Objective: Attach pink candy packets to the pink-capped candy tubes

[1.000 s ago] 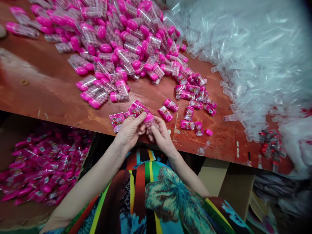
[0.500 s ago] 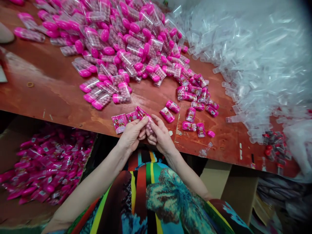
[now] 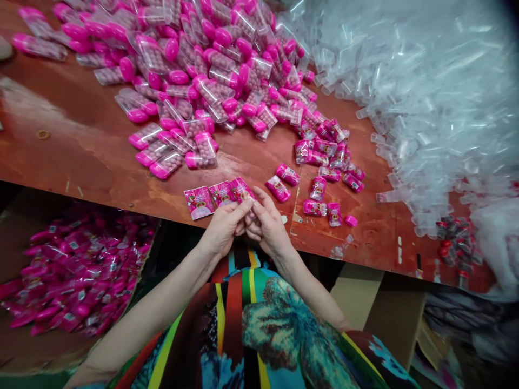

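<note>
Pinching a pink wrapper [image 3: 242, 188] between my left fingers [image 3: 240, 209] and right fingers [image 3: 265, 199], I could crease it by squeezing unevenly, or nudge the other wrappers [image 3: 199, 202] just leftward.

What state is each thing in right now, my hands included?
Left hand, fingers pinched on the pink printed wrapper
Right hand, fingers closed at the same wrapper
Two other wrappers, lying flat
Pink-capped tubes, capped, filled with small balls, heaped
Wrapped tubes, sleeved in print, scattered
Loose pink cap, lying apart
Clear tubes, uncapped, heaped
Carton, open, holding pink packs
</note>
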`<state>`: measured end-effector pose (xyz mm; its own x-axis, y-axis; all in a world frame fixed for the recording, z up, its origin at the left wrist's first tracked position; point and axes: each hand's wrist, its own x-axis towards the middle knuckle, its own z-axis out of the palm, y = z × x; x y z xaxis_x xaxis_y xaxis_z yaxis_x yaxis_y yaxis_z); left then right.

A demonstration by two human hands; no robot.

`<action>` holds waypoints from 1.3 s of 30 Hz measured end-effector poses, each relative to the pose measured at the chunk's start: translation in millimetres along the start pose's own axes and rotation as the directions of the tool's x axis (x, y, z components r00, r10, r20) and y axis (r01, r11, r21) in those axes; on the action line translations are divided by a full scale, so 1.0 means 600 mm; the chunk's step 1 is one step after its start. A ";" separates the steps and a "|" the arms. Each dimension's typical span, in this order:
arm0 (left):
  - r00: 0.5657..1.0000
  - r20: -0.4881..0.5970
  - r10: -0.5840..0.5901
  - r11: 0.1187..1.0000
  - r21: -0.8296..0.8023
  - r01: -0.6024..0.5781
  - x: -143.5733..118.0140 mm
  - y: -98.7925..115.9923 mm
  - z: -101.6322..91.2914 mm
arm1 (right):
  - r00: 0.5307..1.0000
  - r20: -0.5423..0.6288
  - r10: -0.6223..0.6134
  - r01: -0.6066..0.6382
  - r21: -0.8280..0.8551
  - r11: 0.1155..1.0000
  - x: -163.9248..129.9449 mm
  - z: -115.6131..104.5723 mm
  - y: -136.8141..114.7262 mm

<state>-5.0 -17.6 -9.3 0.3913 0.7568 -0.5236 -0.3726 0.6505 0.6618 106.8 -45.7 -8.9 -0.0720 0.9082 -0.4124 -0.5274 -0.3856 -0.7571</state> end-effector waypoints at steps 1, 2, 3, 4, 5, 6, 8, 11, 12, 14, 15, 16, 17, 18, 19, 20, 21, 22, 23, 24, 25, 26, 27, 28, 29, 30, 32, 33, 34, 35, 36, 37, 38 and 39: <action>1.000 0.028 -0.011 1.000 0.013 0.010 -0.002 0.000 -0.002 | 1.000 -0.003 -0.004 0.004 -0.002 1.000 0.000 -0.001 -0.002; 0.999 0.049 -0.021 0.999 0.031 0.020 -0.003 0.001 -0.004 | 1.000 -0.004 -0.014 0.014 -0.021 1.000 -0.001 -0.004 -0.002; 0.998 0.059 -0.026 0.998 0.052 0.023 -0.003 0.003 -0.006 | 1.000 -0.003 -0.029 0.029 -0.053 0.998 -0.002 -0.008 -0.002; 0.998 0.060 -0.024 0.997 0.074 0.020 -0.003 0.005 -0.009 | 0.999 0.004 -0.045 0.045 -0.092 0.995 -0.004 -0.012 0.000; 0.998 0.057 -0.019 0.996 0.092 0.014 -0.003 0.008 -0.010 | 0.998 0.021 -0.054 0.056 -0.127 0.990 -0.006 -0.018 0.001; 0.998 0.059 -0.016 0.994 0.106 0.010 -0.002 0.010 -0.012 | 0.997 0.047 -0.055 0.061 -0.150 0.987 -0.007 -0.024 0.003; 0.996 0.092 -0.013 0.990 0.142 0.000 -0.002 0.013 -0.012 | 0.994 0.095 -0.057 0.072 -0.168 0.983 -0.010 -0.036 0.008; 0.991 0.135 0.014 0.970 0.241 -0.046 -0.003 0.010 -0.008 | 0.992 0.096 -0.085 0.101 -0.178 0.979 -0.011 -0.052 0.016; 0.992 0.120 0.036 0.960 0.270 -0.067 -0.004 0.006 -0.005 | 0.992 0.084 -0.092 0.106 -0.183 0.977 -0.010 -0.057 0.020; 0.995 0.074 0.066 0.950 0.302 -0.086 -0.004 -0.002 -0.001 | 0.995 0.057 -0.085 0.094 -0.171 0.981 -0.008 -0.065 0.027; 0.996 0.058 0.069 0.947 0.309 -0.083 -0.004 -0.006 0.002 | 0.996 0.041 -0.079 0.084 -0.153 0.985 -0.008 -0.067 0.031; 0.997 0.051 0.066 0.946 0.314 -0.079 -0.004 -0.010 0.005 | 0.997 0.019 -0.075 0.077 -0.131 0.988 -0.007 -0.069 0.034; 0.997 0.051 0.063 0.946 0.316 -0.075 -0.003 -0.014 0.008 | 0.997 -0.005 -0.075 0.074 -0.104 0.992 -0.007 -0.070 0.037; 0.997 0.054 0.059 0.946 0.317 -0.073 -0.002 -0.018 0.011 | 0.996 -0.029 -0.080 0.077 -0.077 0.994 -0.008 -0.070 0.040; 0.997 0.055 0.058 0.946 0.316 -0.073 -0.001 -0.021 0.015 | 0.995 -0.051 -0.087 0.084 -0.056 0.995 -0.010 -0.069 0.041; 0.997 0.061 0.057 0.948 0.311 -0.073 0.000 -0.024 0.018 | 0.993 -0.073 -0.096 0.093 -0.053 0.994 -0.012 -0.068 0.040; 0.996 0.071 0.053 0.950 0.305 -0.072 0.001 -0.028 0.022 | 0.990 -0.094 -0.103 0.097 -0.068 0.993 -0.015 -0.068 0.037; 0.995 0.085 0.043 0.952 0.299 -0.067 0.001 -0.031 0.025 | 0.988 -0.113 -0.107 0.097 -0.092 0.991 -0.020 -0.070 0.031; 0.994 0.105 0.027 0.954 0.295 -0.057 0.001 -0.033 0.028 | 0.985 -0.131 -0.112 0.097 -0.115 0.989 -0.026 -0.074 0.021; 0.993 0.122 0.007 0.956 0.291 -0.042 -0.001 -0.034 0.028 | 0.980 -0.153 -0.125 0.103 -0.142 0.985 -0.034 -0.082 0.007; 0.991 0.130 -0.011 0.958 0.287 -0.027 -0.005 -0.035 0.027 | 0.970 -0.186 -0.155 0.123 -0.176 0.977 -0.043 -0.094 -0.011; 0.991 0.129 -0.024 0.957 0.289 -0.014 -0.010 -0.033 0.024 | 0.949 -0.235 -0.209 0.161 -0.207 0.965 -0.052 -0.110 -0.031; 0.992 0.120 -0.027 0.953 0.304 -0.010 -0.016 -0.030 0.018 | 0.903 -0.297 -0.311 0.211 -0.323 0.922 -0.061 -0.128 -0.053; 0.995 0.099 -0.014 0.944 0.329 -0.020 -0.022 -0.025 0.010 | 0.807 -0.364 -0.465 0.263 -0.483 0.835 -0.070 -0.147 -0.074; 0.997 0.072 0.018 0.931 0.362 -0.043 -0.030 -0.018 0.000 | 0.694 -0.389 -0.605 0.252 -0.656 0.711 -0.076 -0.164 -0.093; 0.997 0.038 0.064 0.915 0.397 -0.074 -0.037 -0.010 -0.012 | 0.587 -0.378 -0.716 0.159 -0.813 0.559 -0.080 -0.176 -0.107; 0.982 -0.051 0.182 0.876 0.462 -0.139 -0.047 0.008 -0.035 | 0.513 -0.247 -0.822 -0.028 -0.962 0.272 -0.075 -0.178 -0.115; 0.963 -0.106 0.249 0.858 0.486 -0.169 -0.050 0.016 -0.045 | 0.558 -0.161 -0.814 -0.033 -0.985 0.172 -0.066 -0.166 -0.107; 0.939 -0.155 0.307 0.841 0.506 -0.191 -0.052 0.024 -0.054 | 0.641 -0.056 -0.765 0.053 -0.992 0.117 -0.052 -0.146 -0.093; 0.916 -0.194 0.352 0.827 0.523 -0.207 -0.052 0.032 -0.061 | 0.722 0.068 -0.688 0.162 -0.984 0.072 -0.034 -0.121 -0.075; 0.898 -0.219 0.381 0.818 0.533 -0.217 -0.051 0.038 -0.065 | 0.794 0.196 -0.575 0.251 -0.968 0.016 -0.014 -0.092 -0.053; 0.889 -0.231 0.395 0.815 0.536 -0.223 -0.051 0.042 -0.068 | 0.815 0.277 -0.510 0.292 -0.955 -0.051 0.008 -0.064 -0.032; 0.888 -0.236 0.395 0.816 0.533 -0.222 -0.050 0.046 -0.070 | 0.841 0.311 -0.443 0.284 -0.950 -0.127 0.029 -0.038 -0.012; 0.893 -0.235 0.384 0.821 0.530 -0.214 -0.050 0.048 -0.071 | 0.868 0.331 -0.370 0.271 -0.940 -0.205 0.047 -0.017 0.006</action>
<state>-63.7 -18.9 2.8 0.0078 0.9407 -0.3393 0.0568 0.3383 0.9393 111.7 -23.1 -28.5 -0.1475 0.9850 0.0893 0.8850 0.1718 -0.4328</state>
